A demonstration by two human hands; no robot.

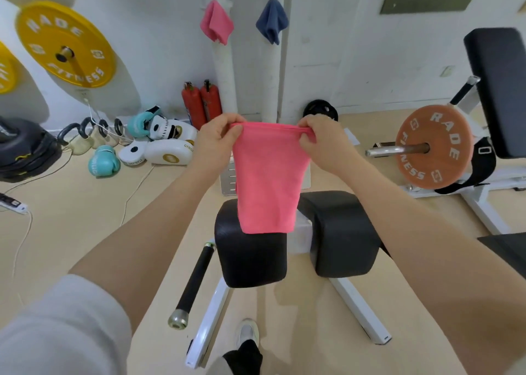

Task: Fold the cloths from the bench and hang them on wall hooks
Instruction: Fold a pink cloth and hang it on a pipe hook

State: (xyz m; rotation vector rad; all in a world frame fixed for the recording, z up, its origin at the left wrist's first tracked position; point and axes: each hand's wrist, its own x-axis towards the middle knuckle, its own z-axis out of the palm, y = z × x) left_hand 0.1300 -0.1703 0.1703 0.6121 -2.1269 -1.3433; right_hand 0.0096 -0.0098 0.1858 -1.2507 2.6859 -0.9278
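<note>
A: Two black pads topped the bench [345, 232], with a gap between them where the white frame showed. Bare tan floor [85, 218] lay open to the left of it, and the boxing gloves and kettlebells were pushed back near the wall.

B: And to the right?

A: Tighter. A bar carrying an orange weight plate [434, 146] pointed in toward the bench, well apart from the pads but near the right forearm.

B: Where was the cloth?

A: The pink cloth [269, 175] hung in the air above the pads, its top edge pulled taut and level between both hands. Its bottom edge reached down in front of the left pad; I couldn't tell whether it touched.

B: How were the hands?

A: The left hand [217, 138] had its fingers curled, pinching the top left corner. The right hand [323, 138] did the same at the top right corner, fingers bunched over the hem.

B: Anything on the wall?

A: A folded pink towel [217, 23] and a blue towel [271, 21] hung from separate hooks, side by side and apart.
</note>
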